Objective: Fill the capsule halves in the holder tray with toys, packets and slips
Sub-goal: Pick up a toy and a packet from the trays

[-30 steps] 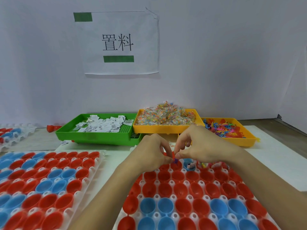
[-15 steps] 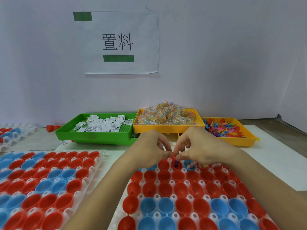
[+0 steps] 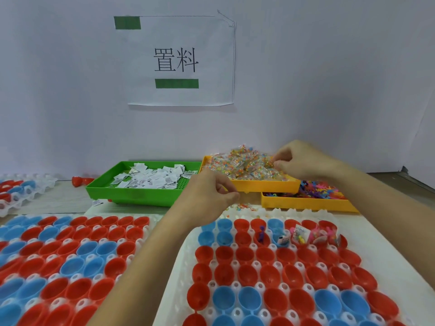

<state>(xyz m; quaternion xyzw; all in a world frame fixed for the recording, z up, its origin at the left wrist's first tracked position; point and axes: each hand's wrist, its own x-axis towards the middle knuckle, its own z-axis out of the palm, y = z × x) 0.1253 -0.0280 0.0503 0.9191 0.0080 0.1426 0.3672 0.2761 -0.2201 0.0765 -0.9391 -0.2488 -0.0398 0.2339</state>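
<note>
Mostly empty capsule halves (image 3: pixel 268 255) in holder tray (image 3: pixel 181 260)

Red and blue plastic capsule halves (image 3: pixel 270 277) in mixed rows, seated in a translucent white holder tray (image 3: pixel 186 262), lower right of frame. Second white tray of red and blue halves (image 3: pixel 70 260), lower left. Green plastic bin (image 3: pixel 138 196) holds white slips printed black. Yellow bin (image 3: pixel 263 185): clear packets, multicoloured beads. Second yellow bin (image 3: pixel 306 203): pink, blue, purple toys. White wall sign (image 3: pixel 181 61), black characters, green bars.

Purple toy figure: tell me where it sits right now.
In the head view the purple toy figure stands in a red capsule half in the holder tray's second row from the far edge, right of the left hand and left of a filled blue half.
</note>
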